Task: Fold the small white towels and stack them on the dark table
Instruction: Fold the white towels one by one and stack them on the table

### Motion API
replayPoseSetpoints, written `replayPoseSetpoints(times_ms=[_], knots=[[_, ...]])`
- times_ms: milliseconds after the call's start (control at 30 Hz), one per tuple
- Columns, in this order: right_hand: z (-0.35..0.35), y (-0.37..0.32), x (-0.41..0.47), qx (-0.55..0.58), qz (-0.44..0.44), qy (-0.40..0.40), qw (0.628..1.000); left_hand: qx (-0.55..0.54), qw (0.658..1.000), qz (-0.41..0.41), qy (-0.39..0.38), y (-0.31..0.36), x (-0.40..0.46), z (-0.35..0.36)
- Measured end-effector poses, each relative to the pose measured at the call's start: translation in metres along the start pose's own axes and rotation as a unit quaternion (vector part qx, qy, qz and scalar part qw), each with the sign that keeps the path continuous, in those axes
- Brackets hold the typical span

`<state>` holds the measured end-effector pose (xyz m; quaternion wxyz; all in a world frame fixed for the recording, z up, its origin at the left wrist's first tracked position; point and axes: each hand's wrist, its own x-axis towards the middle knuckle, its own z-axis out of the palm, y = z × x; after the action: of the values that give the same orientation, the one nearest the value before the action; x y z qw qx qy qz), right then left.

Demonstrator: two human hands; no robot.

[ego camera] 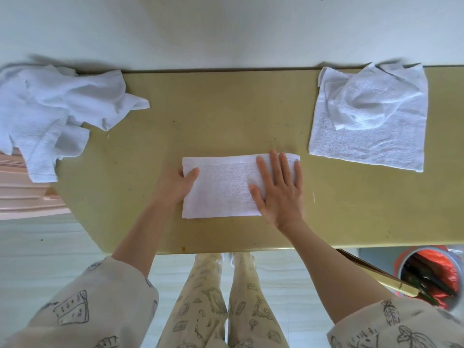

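From your head view, the folded towel (226,188) lies on the counter (226,109) right before you — your right hand (281,189) presses flat on its right end, fingers straight, while your left hand (178,184) pinches its left edge, thumb on top.

The table (226,109) is olive-yellow. On it, 3 lots of towelling are white: a folded towel (221,187) at its middle, a crumpled heap (50,114) at its left end, a spread towel (371,121) at its right. Cream sleeves (95,310) carry dark line drawings. Right of the table, a bin (431,275) looks orange inside.
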<state>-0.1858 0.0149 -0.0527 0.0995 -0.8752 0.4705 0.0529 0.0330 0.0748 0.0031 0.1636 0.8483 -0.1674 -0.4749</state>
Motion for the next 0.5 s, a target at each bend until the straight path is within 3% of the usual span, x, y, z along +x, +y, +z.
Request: replayPoseSetpoints(times_ms=[167, 400, 500], knots=[[0.001, 0.001, 0.000, 0.001, -0.007, 0.008, 1.000, 0.029, 0.989, 0.061, 0.128, -0.004, -0.016, 0.017], [0.000, 0.001, -0.001, 0.016, -0.006, 0.000, 1.000, -0.032, 0.974, 0.136, 0.177, -0.002, -0.026, 0.018], [-0.008, 0.002, 0.000, 0.107, -0.011, 0.022, 0.994, -0.037, 0.968, 0.158, 0.193, 0.007, -0.034, 0.015]])
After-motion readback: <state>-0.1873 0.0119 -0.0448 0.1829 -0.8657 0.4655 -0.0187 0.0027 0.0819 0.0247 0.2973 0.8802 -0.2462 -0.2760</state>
